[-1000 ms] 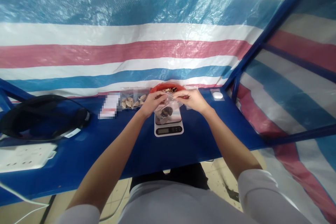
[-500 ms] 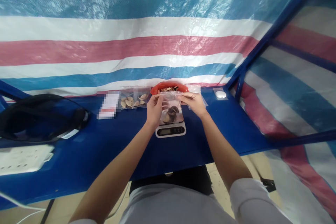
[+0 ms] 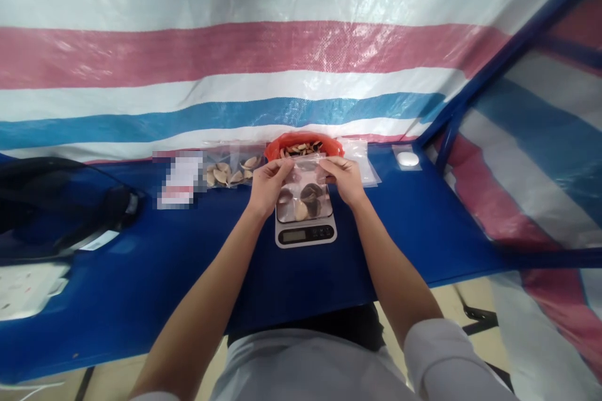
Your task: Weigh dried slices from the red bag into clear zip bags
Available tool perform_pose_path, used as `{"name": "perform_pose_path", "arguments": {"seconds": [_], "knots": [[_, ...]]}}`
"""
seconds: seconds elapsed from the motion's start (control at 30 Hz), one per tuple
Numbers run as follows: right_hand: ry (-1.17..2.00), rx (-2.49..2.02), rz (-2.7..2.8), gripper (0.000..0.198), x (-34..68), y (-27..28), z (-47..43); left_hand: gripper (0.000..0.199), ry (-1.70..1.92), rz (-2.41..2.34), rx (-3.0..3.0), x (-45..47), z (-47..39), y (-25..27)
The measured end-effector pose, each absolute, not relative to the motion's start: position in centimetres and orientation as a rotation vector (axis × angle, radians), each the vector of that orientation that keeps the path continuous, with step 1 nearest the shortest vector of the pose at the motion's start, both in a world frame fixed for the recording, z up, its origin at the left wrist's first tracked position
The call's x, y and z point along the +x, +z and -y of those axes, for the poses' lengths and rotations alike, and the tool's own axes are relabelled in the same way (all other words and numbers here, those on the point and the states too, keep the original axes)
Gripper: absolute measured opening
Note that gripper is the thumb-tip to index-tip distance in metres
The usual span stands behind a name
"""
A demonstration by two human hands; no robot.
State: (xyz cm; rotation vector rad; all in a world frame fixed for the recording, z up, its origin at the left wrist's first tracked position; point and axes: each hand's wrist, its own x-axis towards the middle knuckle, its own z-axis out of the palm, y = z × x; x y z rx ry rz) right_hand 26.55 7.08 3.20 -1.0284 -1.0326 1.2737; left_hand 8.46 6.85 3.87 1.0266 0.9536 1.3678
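Between both hands, a clear plastic zip bag (image 3: 308,178) is held by its top edge. Dark and pale dried slices (image 3: 310,199) show at its bottom, over the plate of a white digital scale (image 3: 305,234). My left hand (image 3: 270,185) pinches the bag's upper left corner. On the other side, my right hand (image 3: 344,179) pinches the upper right. Just behind the hands lies an open red bag (image 3: 282,145) with more dried slices in it. I cannot make out any number on the scale's display.
Left of the scale lie clear bags of pale slices (image 3: 221,174) and a blurred-out card (image 3: 180,180). Clear empty bags (image 3: 362,163) and a white mouse-like object (image 3: 407,159) are on the right. A black ring-shaped item (image 3: 61,207) and a white power strip (image 3: 31,288) occupy the far left of the blue table (image 3: 414,225).
My view has tilted down and closer. The hands have moved slightly apart along the bag's top, and more of the scale plate shows. Both still hold the bag.
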Motion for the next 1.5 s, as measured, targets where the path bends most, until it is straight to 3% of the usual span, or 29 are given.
{"name": "perform_pose_path", "arguments": {"seconds": [0.73,1.5], "knots": [[1.207,-0.976,0.945,0.037,26.4,1.8,-7.1,0.027,1.393,-0.981,1.103,7.1,-7.2,2.2],[1.174,-0.996,0.958,0.032,25.9,1.9,-6.6,0.028,1.41,-1.015,1.19,5.5,-7.1,1.2]]}}
